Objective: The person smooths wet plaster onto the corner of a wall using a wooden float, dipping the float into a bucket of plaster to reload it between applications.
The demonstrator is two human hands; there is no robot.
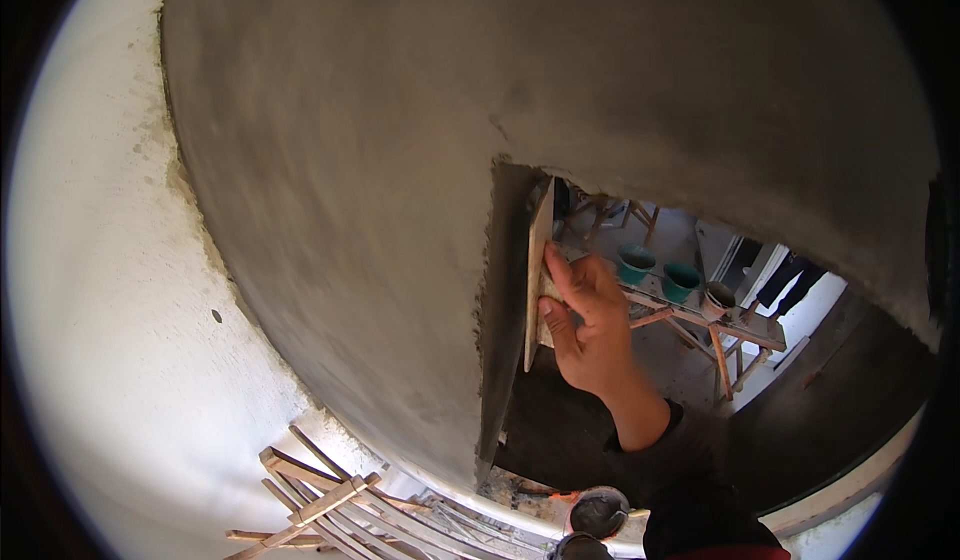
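Note:
My right hand (592, 335) reaches up from the lower right in a dark sleeve. Its thumb and fingers are closed on a plastering float (541, 230), a thin flat board seen almost edge-on. The float stands upright at the inner side (507, 260) of an opening in the wall; whether its face touches there cannot be made out. Smooth grey plaster (350, 200) surrounds the opening, and its corner edge is rough. My left hand is out of view.
Through the opening, a plank bench (755, 334) bears several buckets, among them a green bucket (680, 282). A person's legs (797, 278) show beyond it. Below me are a mortar bucket (598, 513) and wooden framing (315, 505). White wall (110, 290) lies left.

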